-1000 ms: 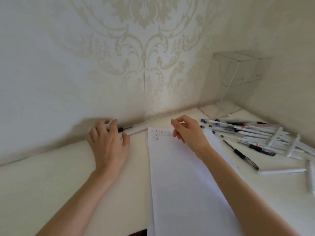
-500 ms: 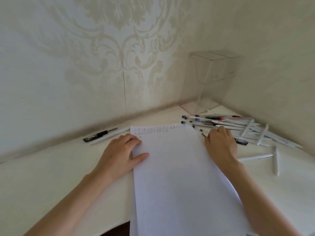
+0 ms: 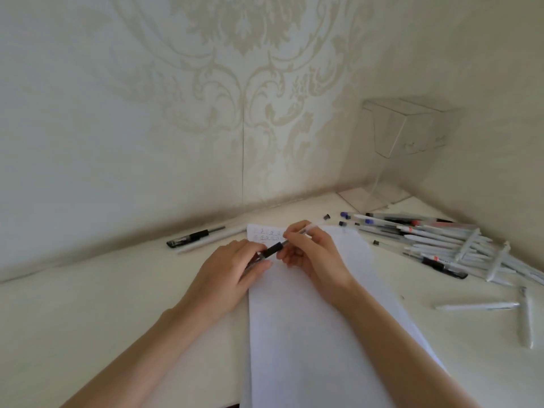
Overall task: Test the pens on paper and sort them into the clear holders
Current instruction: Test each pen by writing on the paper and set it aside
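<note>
Your fingers [image 3: 294, 232] grip one pen [image 3: 275, 248] over the far end of the paper [image 3: 309, 334], left hand [image 3: 226, 269] and right hand [image 3: 316, 256] both holding it. Only a few test marks are down. The pen pile [image 3: 426, 240] on the right looks mostly untested, and the clear holders [image 3: 406, 142] seem empty.

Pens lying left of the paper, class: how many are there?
2: a black pen by the wall, a white pen alongside it. None appears hidden.
</note>
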The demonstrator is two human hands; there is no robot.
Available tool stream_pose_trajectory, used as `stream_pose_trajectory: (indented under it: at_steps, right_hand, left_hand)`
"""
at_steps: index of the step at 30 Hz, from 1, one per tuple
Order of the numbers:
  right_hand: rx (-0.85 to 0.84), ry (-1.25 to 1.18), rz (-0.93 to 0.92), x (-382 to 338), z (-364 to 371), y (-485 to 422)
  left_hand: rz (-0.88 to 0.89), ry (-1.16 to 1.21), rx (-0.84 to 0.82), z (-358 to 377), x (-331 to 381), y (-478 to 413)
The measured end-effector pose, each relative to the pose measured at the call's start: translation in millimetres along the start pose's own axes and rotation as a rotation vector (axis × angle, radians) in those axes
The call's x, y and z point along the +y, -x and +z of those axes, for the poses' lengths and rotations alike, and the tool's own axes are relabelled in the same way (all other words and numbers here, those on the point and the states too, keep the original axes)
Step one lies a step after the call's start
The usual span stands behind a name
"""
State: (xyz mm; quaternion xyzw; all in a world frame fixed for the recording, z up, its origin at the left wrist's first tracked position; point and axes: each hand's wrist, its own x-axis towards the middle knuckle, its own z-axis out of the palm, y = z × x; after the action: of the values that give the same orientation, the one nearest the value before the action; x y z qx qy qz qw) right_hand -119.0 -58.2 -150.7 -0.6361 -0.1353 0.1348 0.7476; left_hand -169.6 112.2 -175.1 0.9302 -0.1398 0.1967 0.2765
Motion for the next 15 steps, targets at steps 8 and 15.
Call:
stream_pose_trajectory:
  at_steps: [8, 15]
  right_hand:
    - [-0.16, 0.192, -0.101, 7.6, -2.9, 1.6]
    - [-0.191, 0.142, -0.084, 6.5, -4.1, 0.0]
  left_hand:
    - [-0.003, 0.117, -0.125, 5.3, -3.8, 0.1]
    - [-0.021, -0.099, -0.074, 1.1, -1.3, -1.5]
